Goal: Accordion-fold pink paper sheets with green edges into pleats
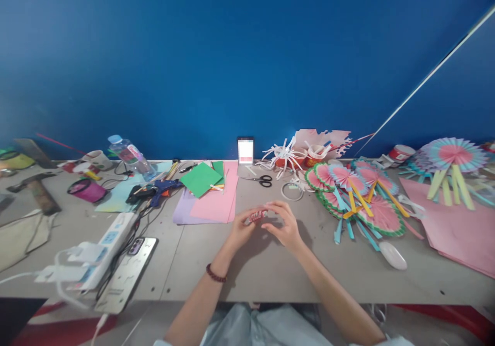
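Note:
My left hand [242, 227] is closed on a small red-and-white printed piece [257, 216], held just above the middle of the table. Its exact kind is hard to make out, and part of it is hidden by the fingers. My right hand [286, 226] is beside the piece's right end, fingers curved and thumb apart. Its fingertips come close to the piece; whether they touch it I cannot tell. Beyond the hands lie black-handled scissors [265, 181] and a roll of clear tape [292, 191].
Green paper [201, 179] lies over pink and purple sheets to the left. Further left are a glue gun [162, 188], bottle [131, 155], power strip [112, 248], phone [127, 274] and hammer [38, 191]. Folded paper fans [381, 214] and a white mouse [393, 256] are on the right.

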Demonstrator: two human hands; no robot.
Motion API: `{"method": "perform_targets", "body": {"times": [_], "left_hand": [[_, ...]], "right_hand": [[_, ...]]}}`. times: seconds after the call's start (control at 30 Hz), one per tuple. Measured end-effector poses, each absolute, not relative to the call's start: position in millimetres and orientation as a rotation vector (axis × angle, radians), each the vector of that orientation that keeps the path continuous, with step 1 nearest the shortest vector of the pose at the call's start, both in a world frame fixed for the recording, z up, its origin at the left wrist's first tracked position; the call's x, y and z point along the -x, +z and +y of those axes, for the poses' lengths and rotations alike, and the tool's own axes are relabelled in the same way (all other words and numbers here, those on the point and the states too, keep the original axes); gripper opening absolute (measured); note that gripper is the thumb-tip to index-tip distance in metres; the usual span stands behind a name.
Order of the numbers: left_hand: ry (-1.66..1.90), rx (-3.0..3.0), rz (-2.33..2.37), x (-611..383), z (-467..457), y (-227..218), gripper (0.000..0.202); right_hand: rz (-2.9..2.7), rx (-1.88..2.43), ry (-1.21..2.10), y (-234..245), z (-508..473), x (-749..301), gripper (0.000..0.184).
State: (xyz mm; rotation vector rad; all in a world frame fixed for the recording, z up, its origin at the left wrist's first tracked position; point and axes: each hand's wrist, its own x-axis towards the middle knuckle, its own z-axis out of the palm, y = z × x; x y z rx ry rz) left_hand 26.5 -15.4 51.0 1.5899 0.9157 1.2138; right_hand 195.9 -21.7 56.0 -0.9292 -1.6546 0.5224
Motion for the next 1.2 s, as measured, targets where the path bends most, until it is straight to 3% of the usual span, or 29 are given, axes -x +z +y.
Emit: {"method": "perform_targets", "body": {"times": [0.57, 1.2], "left_hand": [[1.063, -1.621, 0.809, -25.2, -16.1, 58.4, 0.022], [1.138, -1.627, 0.772, -26.3, -11.9, 51.9, 0.035]], "right_hand": [[-1.774, 0.771, 0.753, 75.5, -23.8, -189.0, 0.02], [-1.7, 0.791, 0.768, 72.7, -20.3, -195.8, 0.023]]}}
